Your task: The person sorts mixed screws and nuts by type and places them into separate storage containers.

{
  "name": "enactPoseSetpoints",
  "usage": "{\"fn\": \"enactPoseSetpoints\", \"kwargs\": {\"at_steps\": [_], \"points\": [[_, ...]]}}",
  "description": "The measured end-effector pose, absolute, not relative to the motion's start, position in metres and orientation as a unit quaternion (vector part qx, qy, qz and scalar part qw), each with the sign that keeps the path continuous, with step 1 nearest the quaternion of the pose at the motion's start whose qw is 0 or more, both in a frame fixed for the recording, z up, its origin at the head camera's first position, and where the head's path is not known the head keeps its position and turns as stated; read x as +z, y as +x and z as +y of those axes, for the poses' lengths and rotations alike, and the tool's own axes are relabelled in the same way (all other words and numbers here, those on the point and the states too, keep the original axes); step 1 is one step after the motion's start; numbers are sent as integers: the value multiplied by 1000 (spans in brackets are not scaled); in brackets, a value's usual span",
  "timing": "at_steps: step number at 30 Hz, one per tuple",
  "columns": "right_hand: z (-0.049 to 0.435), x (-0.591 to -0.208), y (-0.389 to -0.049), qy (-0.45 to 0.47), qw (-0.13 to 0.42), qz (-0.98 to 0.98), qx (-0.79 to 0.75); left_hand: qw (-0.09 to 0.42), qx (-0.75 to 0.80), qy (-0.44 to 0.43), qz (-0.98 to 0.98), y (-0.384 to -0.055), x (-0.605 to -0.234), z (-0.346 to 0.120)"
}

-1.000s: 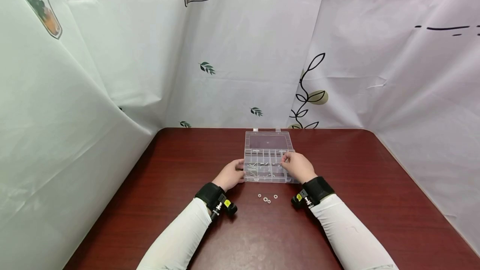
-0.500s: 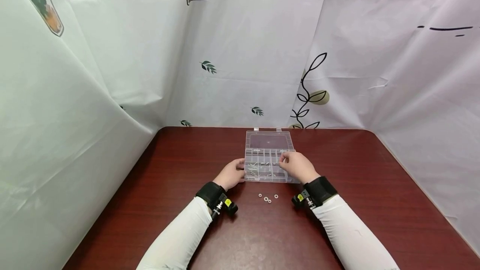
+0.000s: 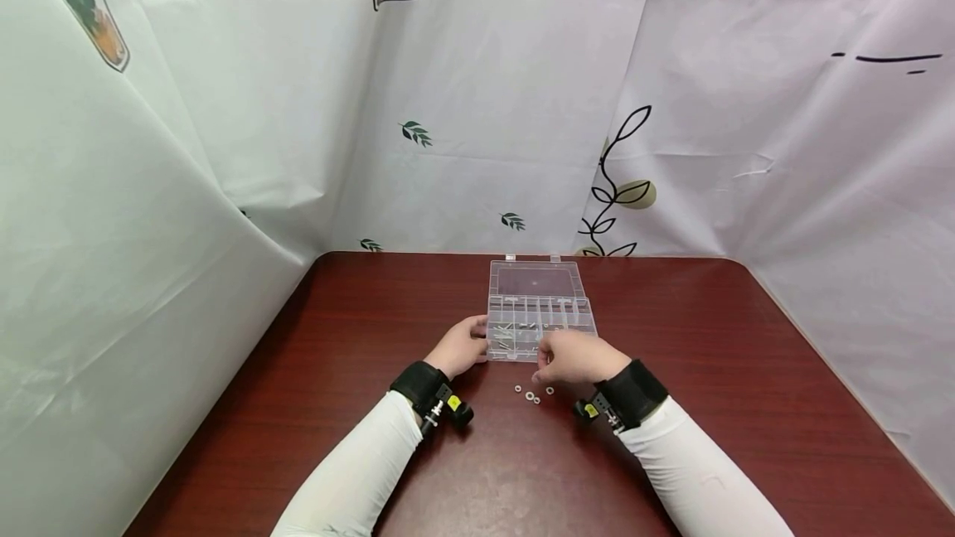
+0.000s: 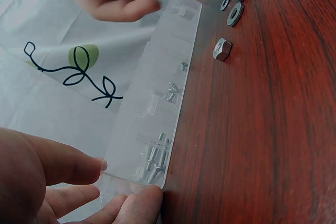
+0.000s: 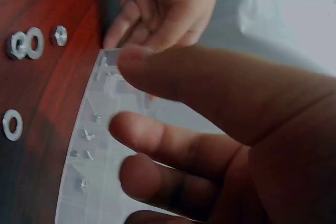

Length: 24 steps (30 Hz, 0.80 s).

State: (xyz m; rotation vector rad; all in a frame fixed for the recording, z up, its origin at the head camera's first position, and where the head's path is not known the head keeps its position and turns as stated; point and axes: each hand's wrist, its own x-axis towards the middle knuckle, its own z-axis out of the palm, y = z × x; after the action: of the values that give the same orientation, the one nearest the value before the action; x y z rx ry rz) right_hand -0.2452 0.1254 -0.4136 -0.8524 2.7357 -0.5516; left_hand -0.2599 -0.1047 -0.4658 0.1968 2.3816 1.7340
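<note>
A clear plastic compartment box [image 3: 494,315] lies on the table with its lid [image 3: 535,280] folded back. My left hand [image 3: 457,346] grips its left end, the thumb and fingertips against the corner in the left wrist view. Inside are long screws [image 4: 157,158] and smaller metal pieces [image 5: 88,135]. Over the box's front right edge hovers my right hand [image 3: 578,356]; its thumb and fingers [image 5: 142,132] are apart with nothing between them. Below it on the table lie two hex nuts, one nearer the box [image 4: 222,49], and two flat washers, one ring-shaped [image 5: 12,125] and apart from the others.
The dark red wooden table [image 3: 373,305] extends on both sides of the box. A white printed cloth [image 3: 477,106] hangs behind it and along the sides. Each wrist wears a black strap [image 3: 632,392] with a small camera.
My right hand has moved from above the box's right compartments forward and down to its front edge, near the loose nuts and washers. The left hand has stayed at the box's left end.
</note>
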Motion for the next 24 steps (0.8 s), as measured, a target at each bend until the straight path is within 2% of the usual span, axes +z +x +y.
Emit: {"fn": "enactPoseSetpoints", "kwargs": {"at_steps": [4,24], "points": [[121,-418,-240,-318,122,926,-165,93,584,68,804,-260,-465,-105],[108,-433,-231,-327,120,929,-126,91,583,61,805,-261,-467,-103]]}}
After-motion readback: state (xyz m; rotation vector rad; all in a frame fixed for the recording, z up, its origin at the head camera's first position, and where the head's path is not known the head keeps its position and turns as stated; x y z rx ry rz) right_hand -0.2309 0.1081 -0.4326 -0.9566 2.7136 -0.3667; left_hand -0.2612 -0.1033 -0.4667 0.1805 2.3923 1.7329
